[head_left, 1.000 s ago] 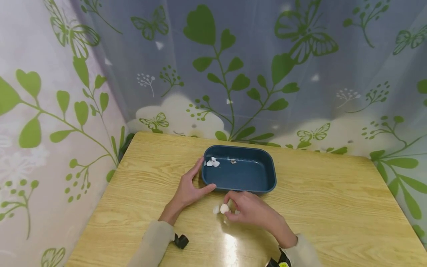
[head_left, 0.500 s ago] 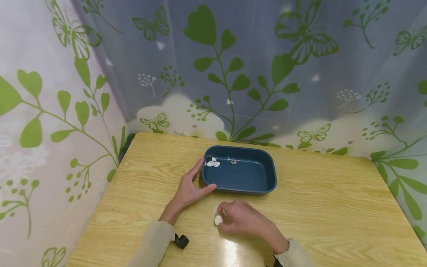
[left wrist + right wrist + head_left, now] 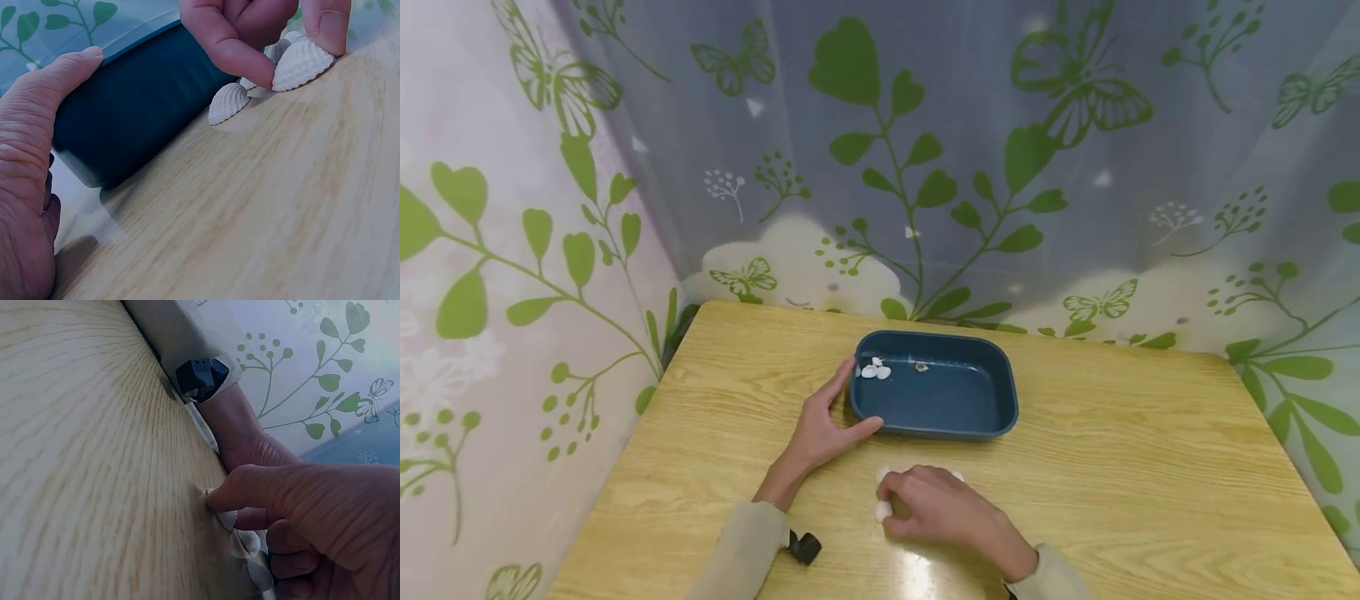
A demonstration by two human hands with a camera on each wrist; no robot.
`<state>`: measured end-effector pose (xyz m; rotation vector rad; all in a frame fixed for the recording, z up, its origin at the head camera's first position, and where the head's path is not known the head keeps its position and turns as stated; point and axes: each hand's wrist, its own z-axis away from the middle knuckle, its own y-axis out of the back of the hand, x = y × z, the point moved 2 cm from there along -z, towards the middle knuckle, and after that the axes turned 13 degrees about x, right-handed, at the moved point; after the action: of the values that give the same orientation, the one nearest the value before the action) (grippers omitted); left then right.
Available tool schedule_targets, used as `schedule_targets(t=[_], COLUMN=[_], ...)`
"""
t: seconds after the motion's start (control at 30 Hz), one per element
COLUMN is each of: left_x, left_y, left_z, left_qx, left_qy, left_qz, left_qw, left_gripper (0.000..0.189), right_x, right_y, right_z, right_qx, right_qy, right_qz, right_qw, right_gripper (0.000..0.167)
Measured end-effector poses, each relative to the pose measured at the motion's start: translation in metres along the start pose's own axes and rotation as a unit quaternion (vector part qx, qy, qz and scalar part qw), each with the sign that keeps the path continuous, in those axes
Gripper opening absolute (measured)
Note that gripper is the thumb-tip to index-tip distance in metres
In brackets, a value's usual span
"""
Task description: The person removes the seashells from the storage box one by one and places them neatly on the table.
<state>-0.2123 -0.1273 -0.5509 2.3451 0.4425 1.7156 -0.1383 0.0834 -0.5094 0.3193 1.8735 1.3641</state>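
My right hand (image 3: pixel 936 504) pinches a white ribbed seashell (image 3: pixel 883 512) between thumb and index finger, low over the tabletop. In the left wrist view that seashell (image 3: pixel 304 64) appears at or just above the wood. Another white seashell (image 3: pixel 228 104) lies beside it, with more shells partly hidden behind the fingers. One shell (image 3: pixel 958 476) peeks out past the right knuckles. My left hand (image 3: pixel 820 429) rests against the left end of a dark blue tray (image 3: pixel 936 432), thumb along the near rim, fingers stretched along the side. Inside the tray's left end sit several white shells (image 3: pixel 874 370).
A small brownish piece (image 3: pixel 921 367) lies by the tray's far inner wall. The wooden table (image 3: pixel 1112 467) extends to both sides. Patterned curtains (image 3: pixel 940 167) hang behind and at left. A black wrist camera (image 3: pixel 805 547) sits on the left sleeve.
My right hand has moved slightly left and toward the near edge, carrying the pinched seashell away from the tray. The left hand keeps its place on the tray.
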Motion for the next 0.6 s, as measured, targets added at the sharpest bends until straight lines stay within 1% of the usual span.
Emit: schedule_targets(t=[0.13, 0.47, 0.6], left_x=[0.0011, 0.0014, 0.0010], left_y=[0.0000, 0.0002, -0.0009], left_z=[0.0000, 0.0010, 0.0006], left_qx=[0.001, 0.005, 0.003], left_qy=[-0.003, -0.004, -0.003], left_qz=[0.004, 0.005, 0.004], left_qw=[1.0000, 1.0000, 1.0000], left_gripper=[0.100, 0.100, 0.100], right_x=[0.0001, 0.0016, 0.0031], right_y=[0.0009, 0.0050, 0.0056], right_z=[0.0001, -0.0008, -0.0003], right_qx=[0.002, -0.005, -0.009], right_qy=[0.001, 0.000, -0.004], right_qz=[0.003, -0.012, -0.018], right_qw=[1.0000, 0.9999, 0.9998], right_gripper=[0.018, 0.014, 0.015])
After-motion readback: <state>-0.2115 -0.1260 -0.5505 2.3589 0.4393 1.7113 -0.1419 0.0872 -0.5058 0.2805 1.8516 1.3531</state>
